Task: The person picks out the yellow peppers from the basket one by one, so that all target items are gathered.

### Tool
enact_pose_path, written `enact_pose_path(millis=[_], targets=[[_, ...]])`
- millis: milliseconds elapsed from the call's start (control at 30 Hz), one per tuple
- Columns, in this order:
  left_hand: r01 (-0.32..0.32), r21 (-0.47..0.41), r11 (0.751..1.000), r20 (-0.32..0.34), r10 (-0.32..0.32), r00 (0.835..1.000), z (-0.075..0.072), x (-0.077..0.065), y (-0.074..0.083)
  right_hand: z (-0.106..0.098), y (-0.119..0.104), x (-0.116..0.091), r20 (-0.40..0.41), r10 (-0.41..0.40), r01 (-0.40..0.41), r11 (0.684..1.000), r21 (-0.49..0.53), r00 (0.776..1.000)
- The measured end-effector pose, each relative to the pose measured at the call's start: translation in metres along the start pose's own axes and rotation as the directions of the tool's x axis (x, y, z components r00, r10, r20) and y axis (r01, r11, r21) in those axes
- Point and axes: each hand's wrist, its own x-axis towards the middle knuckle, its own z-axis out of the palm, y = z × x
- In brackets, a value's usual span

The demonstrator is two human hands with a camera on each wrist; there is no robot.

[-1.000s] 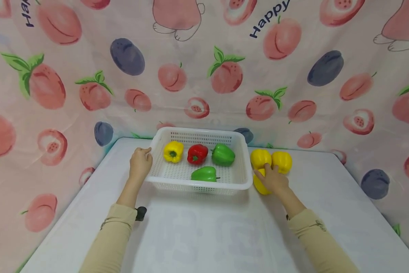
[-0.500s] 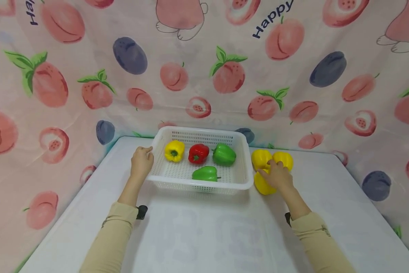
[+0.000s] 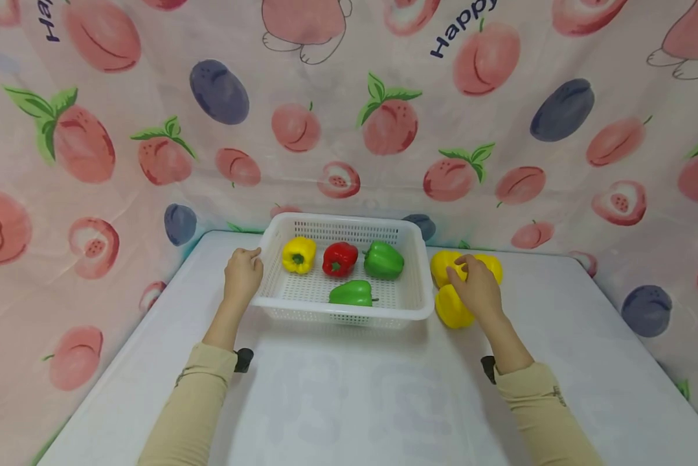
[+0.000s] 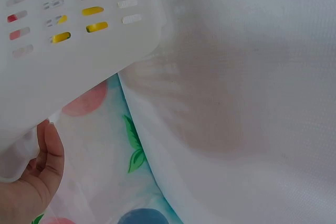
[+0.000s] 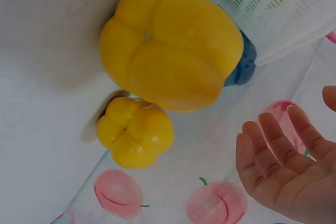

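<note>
Left hand point(image 3: 242, 277) at the left end of a white basket point(image 3: 343, 310), fingers curled at the rim in a pinch; in the left wrist view, fingers bent upward beside the basket's edge, thumb too hidden to make out; right hand point(image 3: 478, 285) above the yellow peppers at the basket's right, fingers parted and loosely bent, with nothing in hold; in the right wrist view, palm in sight and fingers well apart from the peppers.

Outside the basket, near its right end: front yellow pepper point(image 3: 451, 308); back left yellow pepper point(image 3: 443, 266), just behind; back right yellow pepper point(image 3: 493, 266), partly covered by the right hand.

Inside, back row from left to right: yellow pepper point(image 3: 298, 254), stem end toward the viewer; red pepper point(image 3: 340, 259), likewise; green pepper point(image 3: 384, 261), stem to the left; in front, second green pepper point(image 3: 351, 293), stem to the right, underside hidden by the rim.

Beneath, white table point(image 3: 349, 388); behind, fruit-print cloth point(image 3: 337, 142).
</note>
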Motion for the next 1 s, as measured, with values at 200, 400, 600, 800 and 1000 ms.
enact_pose_path(millis=[200,400,600,800,1000], targets=[[-0.005,-0.003,1.0,-0.016,0.005,1.0,0.001,0.002,-0.001,0.001,-0.016,-0.002,-0.013,0.022,-0.021,0.998,0.061,1.0],[-0.006,-0.007,1.0,-0.01,0.006,1.0,0.003,0.004,-0.002,0.003,-0.031,-0.007,-0.018,0.011,-0.008,0.99,0.138,1.0],[-0.001,-0.012,1.0,-0.008,0.001,1.0,0.004,0.005,-0.001,0.007,-0.045,-0.011,-0.084,-0.009,0.027,0.977,0.212,0.996],[0.009,-0.007,1.0,-0.008,-0.009,1.0,0.004,0.005,-0.001,0.013,-0.057,-0.012,-0.095,-0.005,0.03,0.964,0.263,0.995],[0.041,-0.019,0.999,0.001,-0.041,0.999,0.002,0.003,-0.002,0.02,-0.068,-0.013,-0.085,-0.015,0.039,0.956,0.29,0.996]])
